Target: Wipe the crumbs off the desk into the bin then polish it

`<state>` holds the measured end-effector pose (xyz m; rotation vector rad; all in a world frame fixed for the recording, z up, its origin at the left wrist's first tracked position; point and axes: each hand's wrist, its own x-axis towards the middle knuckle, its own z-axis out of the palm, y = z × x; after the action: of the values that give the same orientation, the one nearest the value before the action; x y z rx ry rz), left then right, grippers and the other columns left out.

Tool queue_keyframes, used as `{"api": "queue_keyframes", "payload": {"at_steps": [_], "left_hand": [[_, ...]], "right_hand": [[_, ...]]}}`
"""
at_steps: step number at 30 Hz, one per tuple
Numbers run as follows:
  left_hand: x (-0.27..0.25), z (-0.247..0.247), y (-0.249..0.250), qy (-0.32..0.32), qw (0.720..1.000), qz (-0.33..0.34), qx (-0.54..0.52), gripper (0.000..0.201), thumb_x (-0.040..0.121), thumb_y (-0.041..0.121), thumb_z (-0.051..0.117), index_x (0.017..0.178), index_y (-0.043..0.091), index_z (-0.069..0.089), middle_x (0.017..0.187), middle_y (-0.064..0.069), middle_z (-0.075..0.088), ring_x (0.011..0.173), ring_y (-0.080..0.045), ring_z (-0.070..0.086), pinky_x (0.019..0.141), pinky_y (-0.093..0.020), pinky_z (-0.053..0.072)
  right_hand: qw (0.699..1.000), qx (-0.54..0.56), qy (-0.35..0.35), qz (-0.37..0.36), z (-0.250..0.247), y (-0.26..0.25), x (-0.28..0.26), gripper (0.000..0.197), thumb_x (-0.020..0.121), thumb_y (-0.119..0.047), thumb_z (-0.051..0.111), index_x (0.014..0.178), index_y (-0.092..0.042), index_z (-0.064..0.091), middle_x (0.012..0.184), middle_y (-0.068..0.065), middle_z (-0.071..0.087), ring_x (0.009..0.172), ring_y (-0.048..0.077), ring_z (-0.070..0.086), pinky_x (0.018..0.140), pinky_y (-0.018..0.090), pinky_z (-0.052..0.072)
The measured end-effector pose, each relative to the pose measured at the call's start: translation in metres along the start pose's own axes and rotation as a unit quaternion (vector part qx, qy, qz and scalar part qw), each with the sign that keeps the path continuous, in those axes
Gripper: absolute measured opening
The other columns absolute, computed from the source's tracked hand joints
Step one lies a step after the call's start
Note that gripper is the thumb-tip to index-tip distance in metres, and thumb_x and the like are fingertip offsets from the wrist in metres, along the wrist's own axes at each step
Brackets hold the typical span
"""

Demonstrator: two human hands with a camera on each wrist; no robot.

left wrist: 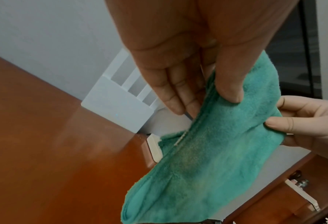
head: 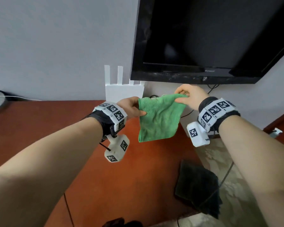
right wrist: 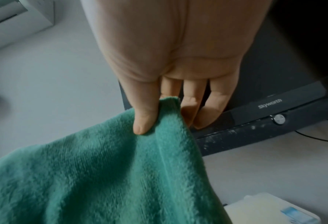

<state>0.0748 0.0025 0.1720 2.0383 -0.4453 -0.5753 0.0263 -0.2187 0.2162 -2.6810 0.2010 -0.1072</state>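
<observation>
Pinching one green cloth [head: 159, 118] between two hands, seemingly above one desk [head: 31, 128]

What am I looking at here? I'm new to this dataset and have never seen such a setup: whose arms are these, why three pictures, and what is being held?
A person wears three cameras: one on the head, one on each wrist. The head view shows both arms with tagged wristbands. The left hand and the right hand each pinch an upper corner of a green cloth, held up above the brown desk. The other two pictures look along each hand at the same cloth. A white router stands on the desk, below a dark TV on the wall. No crumbs are visible.
</observation>
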Motion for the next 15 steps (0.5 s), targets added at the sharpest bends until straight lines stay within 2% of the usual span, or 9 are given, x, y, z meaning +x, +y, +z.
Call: {"api": "queue_keyframes", "payload": {"at_steps": [2,4,7,11,12,15], "left_hand": [[0.015,0.022,0.004,-0.023,0.999,-0.018,-0.014,0.037,0.086,0.008,0.063,0.122,0.010,0.054,0.118,-0.002,0.062,0.100,-0.014,0.060,0.084,-0.023,0.048],[0.030,0.043,0.004,-0.037,0.998,-0.046,-0.035,0.037,0.086,0.006,0.063,0.122,0.008,0.054,0.119,-0.006,0.062,0.100,-0.018,0.062,0.083,-0.025,0.052],[0.048,0.074,0.002,-0.043,0.993,-0.093,-0.052,0.039,0.086,0.007,0.062,0.124,0.008,0.051,0.119,-0.008,0.062,0.097,-0.022,0.064,0.079,-0.026,0.056],[0.075,0.107,-0.005,-0.035,0.988,-0.147,-0.027,0.045,0.087,0.011,0.062,0.129,0.008,0.047,0.120,-0.013,0.061,0.086,-0.020,0.064,0.062,-0.019,0.056],[0.083,0.113,-0.008,-0.027,0.987,-0.158,-0.014,0.047,0.087,0.013,0.062,0.130,0.007,0.046,0.120,-0.014,0.061,0.085,-0.020,0.065,0.062,-0.020,0.057],[0.107,0.122,-0.016,-0.005,0.981,-0.188,0.041,0.051,0.088,0.017,0.062,0.133,0.007,0.043,0.121,-0.014,0.060,0.091,-0.023,0.066,0.073,-0.029,0.058]], "right_hand": [[0.999,-0.009,-0.031,0.006,-0.002,0.029,0.007,0.016,0.083,-0.018,0.066,0.099,-0.021,0.061,0.097,-0.004,0.055,0.091,0.015,0.053,0.074,0.022,0.039],[0.997,-0.028,-0.071,0.014,-0.005,0.056,0.013,0.022,0.084,-0.021,0.066,0.105,-0.020,0.061,0.100,-0.004,0.055,0.094,0.014,0.052,0.080,0.021,0.037],[0.989,-0.033,-0.141,0.033,-0.006,0.092,0.022,0.024,0.083,-0.023,0.068,0.105,-0.021,0.059,0.109,0.002,0.060,0.096,0.015,0.055,0.083,0.022,0.038],[0.979,-0.030,-0.194,0.052,0.012,0.129,0.039,0.031,0.085,-0.017,0.067,0.114,-0.009,0.060,0.119,0.010,0.061,0.094,0.015,0.054,0.077,0.018,0.037],[0.979,-0.022,-0.196,0.051,0.021,0.137,0.044,0.031,0.085,-0.016,0.066,0.114,-0.008,0.060,0.121,0.012,0.061,0.099,0.018,0.056,0.080,0.020,0.039],[0.981,-0.010,-0.184,0.064,0.047,0.154,0.061,0.032,0.087,-0.015,0.064,0.118,-0.008,0.059,0.125,0.013,0.059,0.115,0.024,0.055,0.090,0.024,0.040]]}}
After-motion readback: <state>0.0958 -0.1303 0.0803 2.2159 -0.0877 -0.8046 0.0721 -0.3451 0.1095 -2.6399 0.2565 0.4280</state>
